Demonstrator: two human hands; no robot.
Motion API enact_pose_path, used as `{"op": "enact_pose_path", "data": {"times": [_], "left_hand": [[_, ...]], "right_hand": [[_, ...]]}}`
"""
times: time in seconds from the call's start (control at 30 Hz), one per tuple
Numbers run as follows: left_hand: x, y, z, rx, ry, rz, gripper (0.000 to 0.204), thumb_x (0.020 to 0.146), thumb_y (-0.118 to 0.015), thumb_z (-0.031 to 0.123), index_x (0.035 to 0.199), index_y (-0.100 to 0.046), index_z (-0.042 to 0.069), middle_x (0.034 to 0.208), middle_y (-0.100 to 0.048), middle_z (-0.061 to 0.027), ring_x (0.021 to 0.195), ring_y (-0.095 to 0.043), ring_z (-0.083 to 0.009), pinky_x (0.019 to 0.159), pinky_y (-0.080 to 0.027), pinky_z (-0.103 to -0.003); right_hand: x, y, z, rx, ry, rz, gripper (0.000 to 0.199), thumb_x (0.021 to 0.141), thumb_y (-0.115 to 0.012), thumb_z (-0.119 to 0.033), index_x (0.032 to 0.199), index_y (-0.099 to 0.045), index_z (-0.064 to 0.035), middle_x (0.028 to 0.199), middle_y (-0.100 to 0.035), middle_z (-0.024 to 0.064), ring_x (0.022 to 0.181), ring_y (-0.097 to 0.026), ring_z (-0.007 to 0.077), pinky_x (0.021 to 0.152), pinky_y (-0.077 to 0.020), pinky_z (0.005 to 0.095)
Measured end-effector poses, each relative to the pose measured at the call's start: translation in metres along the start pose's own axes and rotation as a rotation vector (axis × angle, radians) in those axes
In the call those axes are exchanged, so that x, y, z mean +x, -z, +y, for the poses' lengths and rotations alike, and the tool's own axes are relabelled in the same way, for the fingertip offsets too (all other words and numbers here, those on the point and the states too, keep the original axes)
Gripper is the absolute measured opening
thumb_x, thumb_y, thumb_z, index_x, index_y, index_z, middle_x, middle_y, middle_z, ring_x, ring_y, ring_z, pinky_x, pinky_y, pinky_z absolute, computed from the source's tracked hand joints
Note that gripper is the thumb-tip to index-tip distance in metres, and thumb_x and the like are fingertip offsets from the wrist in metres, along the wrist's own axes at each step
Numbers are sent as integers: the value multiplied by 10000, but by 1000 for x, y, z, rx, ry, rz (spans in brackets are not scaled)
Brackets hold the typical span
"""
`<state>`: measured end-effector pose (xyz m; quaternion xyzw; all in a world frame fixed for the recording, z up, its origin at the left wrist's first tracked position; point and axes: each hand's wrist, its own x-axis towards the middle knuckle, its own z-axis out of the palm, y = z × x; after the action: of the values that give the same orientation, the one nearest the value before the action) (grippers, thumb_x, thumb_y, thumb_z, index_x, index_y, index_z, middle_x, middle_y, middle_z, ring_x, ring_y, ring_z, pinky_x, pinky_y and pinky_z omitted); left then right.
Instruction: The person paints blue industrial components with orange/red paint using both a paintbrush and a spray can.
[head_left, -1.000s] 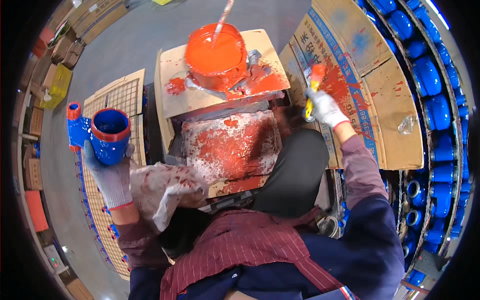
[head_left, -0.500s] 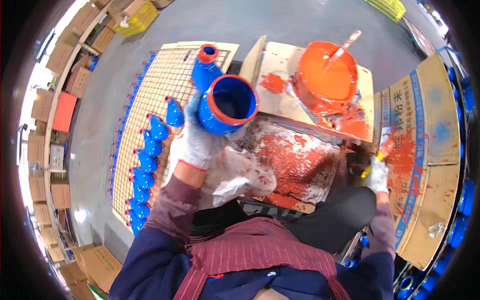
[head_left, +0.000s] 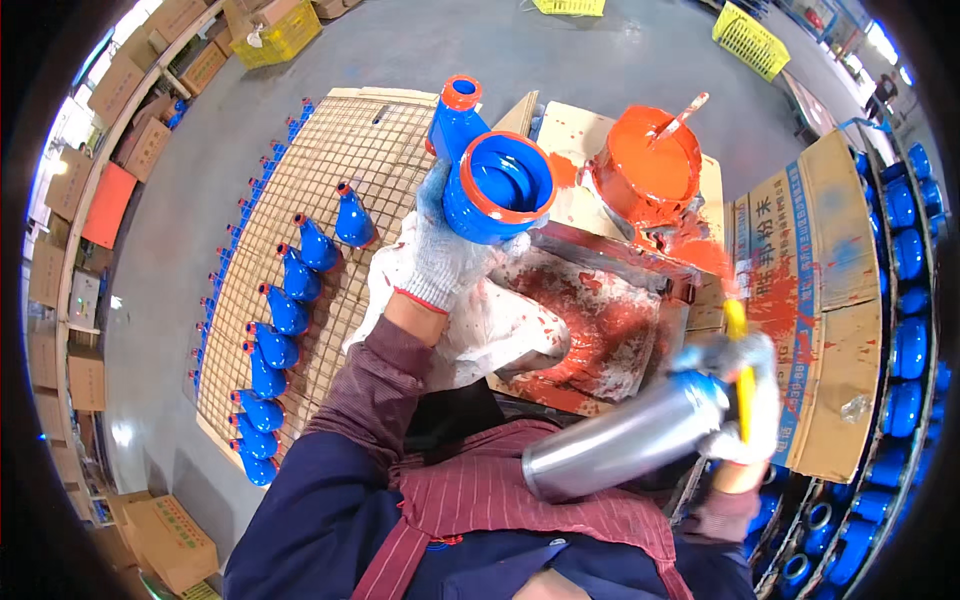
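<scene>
Head view: your left hand [head_left: 435, 255] closes its grip around the blue pipe fitting [head_left: 490, 175], long axis toward 11 o'clock, raised above the paint-smeared surface [head_left: 600, 320]. Your right hand [head_left: 745, 400], at 4 o'clock, grips a yellow-handled brush [head_left: 738, 345] beside a steel bottle [head_left: 625, 440].

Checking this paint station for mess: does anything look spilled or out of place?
Yes. Orange paint is smeared over the work board and the cardboard beside the orange paint bucket. The blue fittings on the mesh rack stand in orderly rows.
</scene>
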<state>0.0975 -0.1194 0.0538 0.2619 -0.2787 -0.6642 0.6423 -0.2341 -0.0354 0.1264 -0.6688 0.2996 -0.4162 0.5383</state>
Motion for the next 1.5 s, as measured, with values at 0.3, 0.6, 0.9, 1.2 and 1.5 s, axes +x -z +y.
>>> {"op": "enact_pose_path", "data": {"times": [0.3,0.6,0.9,1.2,1.5], "left_hand": [[-17,6,14,-213,41,21,607,870,-514,564,1291,-482,127,1222,-574,-92,1076,-577,-264,828,-514,-435],[-15,8,14,-255,60,33,615,893,-423,590,1292,-466,125,1210,-578,-117,1024,-597,-270,727,-543,-429],[-22,-5,14,-78,-8,42,683,893,-431,584,1336,-418,64,1266,-542,-162,1099,-580,-299,937,-495,-431],[-17,5,5,-112,-19,43,611,878,-560,484,1298,-458,51,1220,-574,-122,1110,-581,-251,948,-492,-408],[-4,-11,3,-159,24,130,640,866,-532,525,1304,-457,65,1256,-549,-150,1094,-582,-317,861,-536,-478]], "right_hand": [[15,-117,44,778,-428,21,791,679,-736,-140,1373,-359,-90,1273,-467,152,1158,-508,239,1027,-360,331],[82,-132,33,-227,281,292,673,702,-779,-132,1278,-442,-42,1133,-567,112,973,-578,212,879,-460,330],[101,-125,25,-678,375,222,640,663,-797,-256,1210,-524,-67,1057,-628,135,881,-622,321,770,-496,397],[103,-113,18,-708,303,139,619,614,-812,-168,1164,-563,-32,1120,-618,139,968,-618,297,860,-480,375],[65,-56,24,-522,327,324,662,608,-795,-111,1201,-513,-34,1110,-584,119,973,-579,234,871,-463,357]]}}
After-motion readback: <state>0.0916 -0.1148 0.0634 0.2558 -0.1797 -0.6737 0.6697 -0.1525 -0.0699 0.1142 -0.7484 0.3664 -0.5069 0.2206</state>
